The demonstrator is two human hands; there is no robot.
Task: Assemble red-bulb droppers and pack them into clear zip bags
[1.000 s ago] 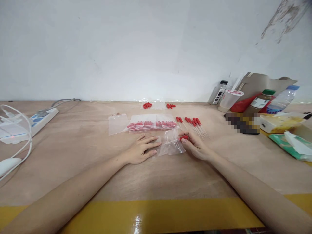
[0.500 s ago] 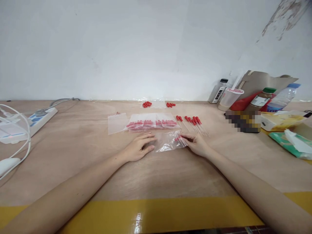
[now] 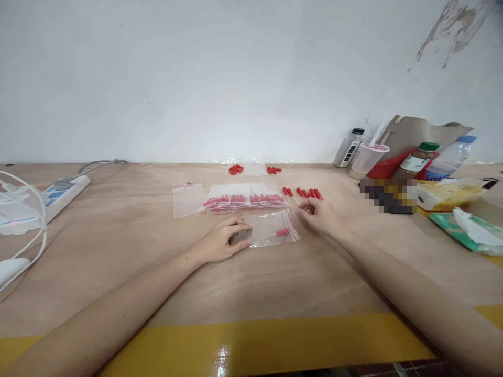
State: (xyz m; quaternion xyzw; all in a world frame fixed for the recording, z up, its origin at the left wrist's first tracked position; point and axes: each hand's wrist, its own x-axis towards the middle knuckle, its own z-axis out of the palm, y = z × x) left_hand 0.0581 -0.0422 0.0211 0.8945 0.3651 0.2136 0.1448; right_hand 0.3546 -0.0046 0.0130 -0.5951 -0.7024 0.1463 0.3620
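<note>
A clear zip bag [image 3: 265,225] lies flat on the table, with one red-bulbed dropper [image 3: 282,232] inside it. My left hand [image 3: 226,239] rests at the bag's left end, thumb and fingers apart, fingertips touching the plastic. To the right of the bag is my right hand [image 3: 317,213], its fingers loosely bent and apart, with no object visible in them. Just beyond it lie several loose droppers with red bulbs [image 3: 309,193]; the hand hides most of their thin stems. Behind the bag, filled zip bags [image 3: 231,192] with red bulbs inside overlap in a row.
An unfilled-looking zip bag [image 3: 188,200] lies left of the row. Red bulbs [image 3: 236,169] sit in small piles by the wall. A power strip [image 3: 68,196] with cables stands left. Bottles, a cup [image 3: 367,159] and a tissue pack [image 3: 466,230] occupy the right side.
My right hand has let go of the bag's right end and moved slightly right and away, towards the loose droppers. The bag now lies flatter; my left hand stays at its left end.
</note>
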